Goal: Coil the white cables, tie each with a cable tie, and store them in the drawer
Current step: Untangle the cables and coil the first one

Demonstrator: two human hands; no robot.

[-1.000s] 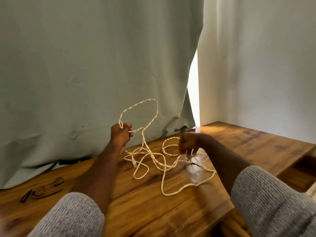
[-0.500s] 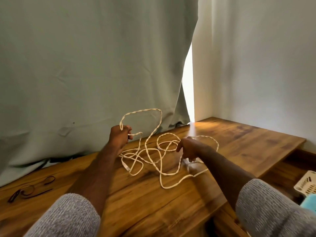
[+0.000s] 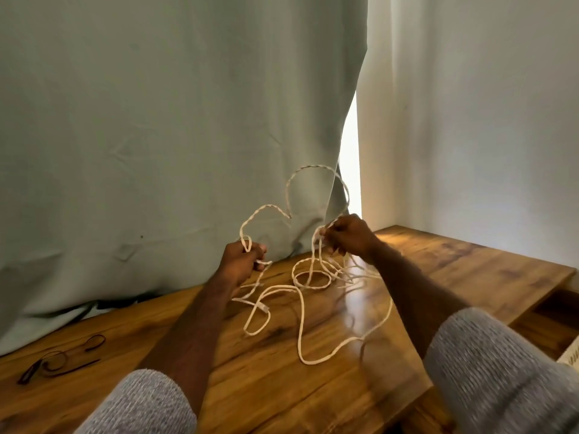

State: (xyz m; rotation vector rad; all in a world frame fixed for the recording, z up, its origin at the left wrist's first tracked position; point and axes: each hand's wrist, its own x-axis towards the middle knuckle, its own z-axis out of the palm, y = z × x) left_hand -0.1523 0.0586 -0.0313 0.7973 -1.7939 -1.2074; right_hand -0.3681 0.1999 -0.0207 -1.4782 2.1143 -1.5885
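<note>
One white cable (image 3: 300, 311) is all I have in hand, and most of it lies in loose, crossing loops on the wooden table (image 3: 313, 396), nearer the back edge than the front, with one long bend trailing toward the front right corner. My left hand (image 3: 241, 261) holds one stretch of it in curled fingers, a small loop poking up above my knuckles; my right hand (image 3: 347, 236) pinches another stretch just beside it, and a tall arch of cable stands in the air between the two. The danger, as I judge it, sits in that heap: the loops overlap, so pulling the next length could drag a crossing tight into a knot. The springy arch could also flop over and twist the coil into a figure eight. The plug end (image 3: 262, 306) lying in the tangle might catch in a loop. The dark cable ties (image 3: 59, 361) lie well apart near the front left corner, so reaching for one with a half-held coil could let it spring open.
</note>
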